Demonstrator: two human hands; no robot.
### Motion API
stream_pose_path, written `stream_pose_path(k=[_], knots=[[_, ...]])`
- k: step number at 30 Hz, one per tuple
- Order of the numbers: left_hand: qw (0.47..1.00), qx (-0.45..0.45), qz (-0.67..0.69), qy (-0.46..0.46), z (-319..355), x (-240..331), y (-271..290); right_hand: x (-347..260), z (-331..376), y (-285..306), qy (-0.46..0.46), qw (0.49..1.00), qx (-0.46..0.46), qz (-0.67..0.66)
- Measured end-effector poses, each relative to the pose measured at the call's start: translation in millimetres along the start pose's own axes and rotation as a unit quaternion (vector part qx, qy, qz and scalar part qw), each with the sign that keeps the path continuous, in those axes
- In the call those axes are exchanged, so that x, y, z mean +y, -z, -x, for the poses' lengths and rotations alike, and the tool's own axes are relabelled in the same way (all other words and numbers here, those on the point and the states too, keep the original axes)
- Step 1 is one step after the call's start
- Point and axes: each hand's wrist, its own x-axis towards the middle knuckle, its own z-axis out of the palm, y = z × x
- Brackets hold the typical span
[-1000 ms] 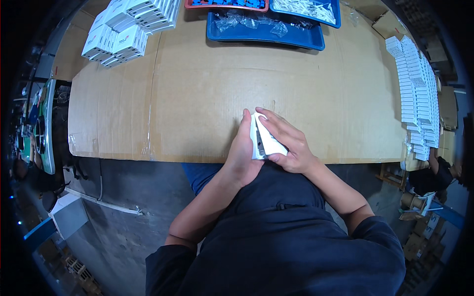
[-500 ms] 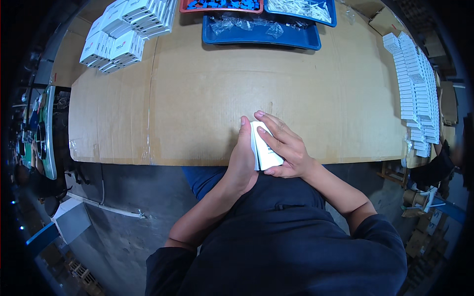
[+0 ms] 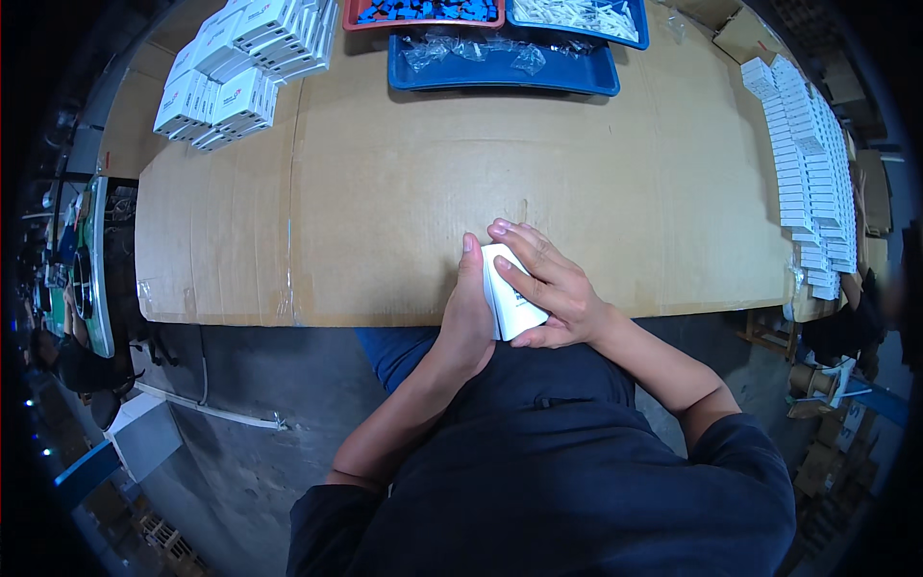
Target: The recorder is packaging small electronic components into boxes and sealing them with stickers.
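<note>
Between my two hands, just over the front edge of the cardboard-covered table, is a small stack of white leaflets (image 3: pixel 514 306) with a little dark print on its face. Its left side shows curved, layered edges. My left hand (image 3: pixel 468 303) presses along that side, thumb pointing up and palm turned inward. The fingers of my right hand (image 3: pixel 562 293) lie across the printed face, and its thumb holds the lower edge. The far side of the stack and some left fingers are hidden.
White boxes (image 3: pixel 240 96) are piled at the back left. At the back stand a red tray (image 3: pixel 423 26) of blue pieces, a blue tray (image 3: pixel 577 38) of white pieces, and a blue tray (image 3: pixel 505 79) with clear plastic bags. White box stacks (image 3: pixel 798 163) line the right edge.
Both hands keep hold of the leaflets, which have shifted very slightly left and lower in view. The whole scene has tilted a little with my head.
</note>
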Motion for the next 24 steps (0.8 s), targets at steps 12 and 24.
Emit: stream_pose_path(k=[12, 24], knots=[[1.000, -0.019, -0.011, 0.009, -2.2, -2.5, 4.0, 1.1, 4.6, 1.3, 0.003, 1.000, -0.001, 0.000], [0.999, -0.034, -0.025, 0.010, -2.2, -1.9, 1.7, 0.4, 4.0, 4.9, 0.005, 1.000, -0.005, 0.001]])
